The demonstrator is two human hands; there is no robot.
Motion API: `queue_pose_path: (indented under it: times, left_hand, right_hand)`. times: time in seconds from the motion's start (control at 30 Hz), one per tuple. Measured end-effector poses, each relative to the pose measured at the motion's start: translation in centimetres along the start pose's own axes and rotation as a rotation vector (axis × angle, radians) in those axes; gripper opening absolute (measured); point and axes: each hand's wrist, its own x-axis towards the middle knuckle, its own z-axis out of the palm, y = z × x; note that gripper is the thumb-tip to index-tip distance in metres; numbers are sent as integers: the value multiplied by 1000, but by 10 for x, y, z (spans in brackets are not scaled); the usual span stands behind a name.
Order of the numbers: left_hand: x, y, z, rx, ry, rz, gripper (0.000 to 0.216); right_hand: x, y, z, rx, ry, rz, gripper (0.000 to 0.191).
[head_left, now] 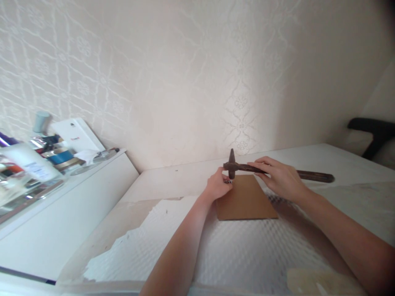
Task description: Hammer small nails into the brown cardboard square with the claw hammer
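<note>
A flat brown board (245, 199) lies on the white table (339, 164) in front of me. My right hand (279, 176) is closed round the dark handle of a rusty hammer (311, 176), close up behind its head. The hammer head (231, 164) sits upright over the board's far left corner. My left hand (218, 186) is pinched shut at that corner, just under the hammer head, on something small that I cannot make out.
A textured white sheet (234, 250) with torn edges covers the near part of the table. At left a lower white cabinet (77, 197) carries cluttered bottles, jars and a tape roll (60, 156). A patterned wall stands behind. A dark chair part (375, 129) shows at far right.
</note>
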Motion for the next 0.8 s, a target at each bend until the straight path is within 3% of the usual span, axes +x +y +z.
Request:
queue_pose_path:
  times: [0.8]
  left_hand:
    - [2, -3, 1, 19, 7, -3, 39]
  right_hand:
    - [0, -1, 0, 2, -32, 1, 37]
